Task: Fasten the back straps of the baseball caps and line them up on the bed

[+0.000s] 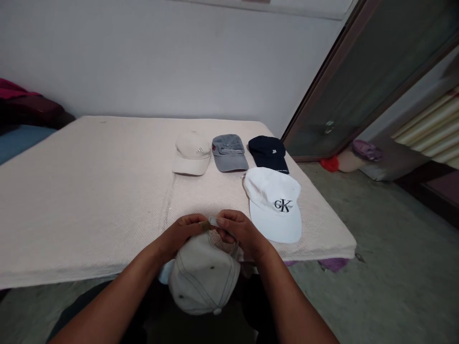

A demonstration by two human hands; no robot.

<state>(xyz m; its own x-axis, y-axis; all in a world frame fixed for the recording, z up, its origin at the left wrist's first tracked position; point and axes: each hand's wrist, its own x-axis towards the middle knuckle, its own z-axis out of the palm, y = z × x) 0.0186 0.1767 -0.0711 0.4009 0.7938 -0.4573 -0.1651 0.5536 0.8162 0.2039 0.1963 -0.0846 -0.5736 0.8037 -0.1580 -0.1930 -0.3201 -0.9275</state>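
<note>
Both hands hold a light grey baseball cap point(204, 274) by its back strap, above the near edge of the bed. My left hand point(181, 234) pinches one end of the strap at a brownish piece. The pale other end point(214, 221) is between the fingers of my right hand point(238, 229). The cap's crown hangs down toward me, its top button lowest. Close to my right hand lies a white cap point(274, 200) with black letters. Behind it, a cream cap point(192, 154), a grey-blue cap point(230, 153) and a navy cap point(268, 153) form a row.
The caps lie on a bed or table with a cream textured cover point(89, 200), set against a pale wall point(143, 57). A dark-framed door point(340, 95) stands at the right. Purple cloth point(333, 263) shows under the right front edge. Dark red and blue items lie far left.
</note>
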